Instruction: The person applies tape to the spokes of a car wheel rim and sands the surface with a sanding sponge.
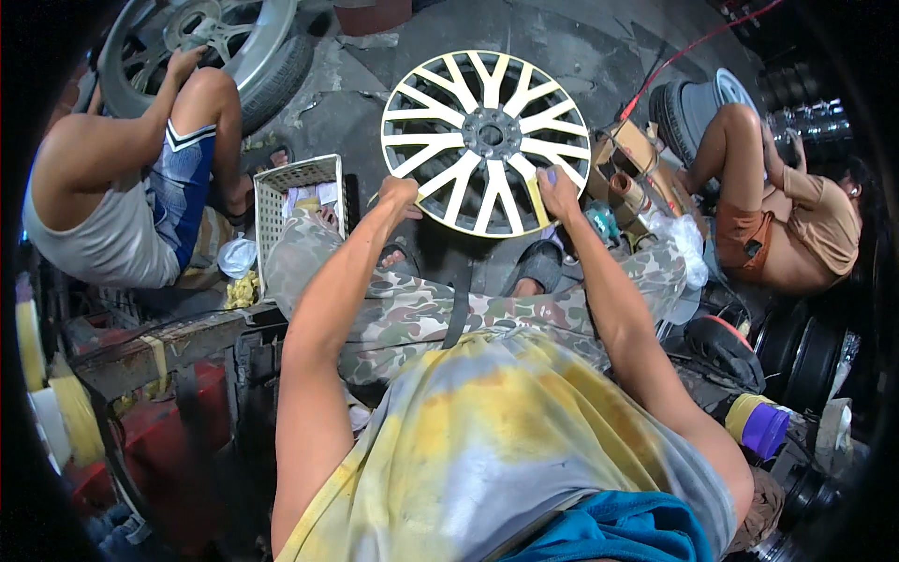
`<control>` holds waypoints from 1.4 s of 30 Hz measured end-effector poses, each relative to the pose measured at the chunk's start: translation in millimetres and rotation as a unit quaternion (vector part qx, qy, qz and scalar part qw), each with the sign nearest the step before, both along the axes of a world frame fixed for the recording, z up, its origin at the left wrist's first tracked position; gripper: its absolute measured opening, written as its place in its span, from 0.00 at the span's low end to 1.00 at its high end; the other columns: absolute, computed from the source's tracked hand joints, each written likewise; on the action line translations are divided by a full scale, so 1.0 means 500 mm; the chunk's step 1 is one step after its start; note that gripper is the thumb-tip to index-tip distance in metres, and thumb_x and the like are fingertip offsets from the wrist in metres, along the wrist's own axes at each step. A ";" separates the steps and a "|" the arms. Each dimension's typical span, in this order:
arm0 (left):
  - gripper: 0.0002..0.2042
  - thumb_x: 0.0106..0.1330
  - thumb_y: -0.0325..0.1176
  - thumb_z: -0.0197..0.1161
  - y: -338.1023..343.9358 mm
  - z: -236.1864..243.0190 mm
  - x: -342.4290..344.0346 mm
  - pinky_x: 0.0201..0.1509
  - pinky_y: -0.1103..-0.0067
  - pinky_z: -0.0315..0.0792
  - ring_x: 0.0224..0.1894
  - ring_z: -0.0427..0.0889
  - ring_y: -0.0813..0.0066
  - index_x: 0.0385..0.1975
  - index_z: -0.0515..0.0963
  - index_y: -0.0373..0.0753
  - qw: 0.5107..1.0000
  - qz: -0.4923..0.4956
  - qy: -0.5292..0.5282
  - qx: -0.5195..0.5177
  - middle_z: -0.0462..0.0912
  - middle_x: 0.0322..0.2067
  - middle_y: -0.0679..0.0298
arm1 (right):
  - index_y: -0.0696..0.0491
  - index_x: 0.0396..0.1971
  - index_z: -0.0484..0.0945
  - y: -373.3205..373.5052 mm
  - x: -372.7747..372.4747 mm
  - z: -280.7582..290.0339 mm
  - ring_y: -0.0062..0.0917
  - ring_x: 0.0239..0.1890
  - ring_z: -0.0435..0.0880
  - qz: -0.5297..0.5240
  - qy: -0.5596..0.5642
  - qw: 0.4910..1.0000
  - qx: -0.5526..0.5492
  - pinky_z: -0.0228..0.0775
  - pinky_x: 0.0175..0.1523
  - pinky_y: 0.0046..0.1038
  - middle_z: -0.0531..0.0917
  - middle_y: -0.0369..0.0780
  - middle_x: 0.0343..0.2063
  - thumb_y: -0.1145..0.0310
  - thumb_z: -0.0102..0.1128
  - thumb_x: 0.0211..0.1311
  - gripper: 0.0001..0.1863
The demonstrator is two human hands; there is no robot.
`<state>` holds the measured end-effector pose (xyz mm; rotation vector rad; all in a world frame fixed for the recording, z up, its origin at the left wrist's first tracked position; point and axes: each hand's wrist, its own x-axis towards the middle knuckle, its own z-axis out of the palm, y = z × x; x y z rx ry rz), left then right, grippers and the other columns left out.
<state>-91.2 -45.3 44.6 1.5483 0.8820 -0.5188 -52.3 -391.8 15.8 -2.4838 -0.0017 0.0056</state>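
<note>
A wheel rim [492, 133] with a dark centre lies in front of me. Pale yellow masking covers its Y-shaped spokes and outer edge. At the rim's near left edge, my left hand [400, 194] is closed, its fingers curled. Bits of yellow show beside it, but what it holds is mostly hidden. At the near right edge, my right hand [558, 194] pinches a strip of yellow masking tape [537, 202], which runs down along a spoke end. Something purple shows at that hand's fingertips.
A cream plastic basket [266, 234] stands left of my knee; a cardboard box [613, 150] is at the right. One person [112, 197] sits left by a large wheel [201, 56], another [777, 206] right by a rim [698, 112]. A red cable [674, 58] crosses the upper right.
</note>
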 end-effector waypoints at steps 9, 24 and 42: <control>0.19 0.70 0.38 0.51 0.102 0.014 0.120 0.65 0.58 0.72 0.58 0.81 0.41 0.50 0.85 0.37 0.921 -0.030 -0.250 0.298 0.85 0.53 0.45 | 0.61 0.35 0.79 0.131 -0.179 -0.003 0.37 0.34 0.82 -0.066 0.176 0.961 0.204 0.74 0.45 0.40 0.83 0.51 0.30 0.51 0.63 0.66 0.23; 0.20 0.62 0.31 0.67 -0.040 0.096 0.059 0.61 0.58 0.77 0.58 0.81 0.44 0.53 0.77 0.31 0.808 -0.372 -0.213 0.404 0.79 0.56 0.44 | 0.62 0.35 0.81 0.191 0.040 0.131 0.57 0.39 0.85 0.193 0.066 0.979 -0.020 0.78 0.44 0.45 0.85 0.59 0.33 0.56 0.68 0.60 0.21; 0.19 0.67 0.45 0.67 0.051 0.336 0.087 0.58 0.61 0.79 0.52 0.86 0.47 0.46 0.86 0.34 0.826 -0.311 -0.299 0.363 0.87 0.46 0.45 | 0.61 0.30 0.83 0.170 0.012 0.068 0.26 0.28 0.84 0.148 0.210 0.967 0.011 0.76 0.36 0.30 0.86 0.43 0.24 0.61 0.74 0.55 0.16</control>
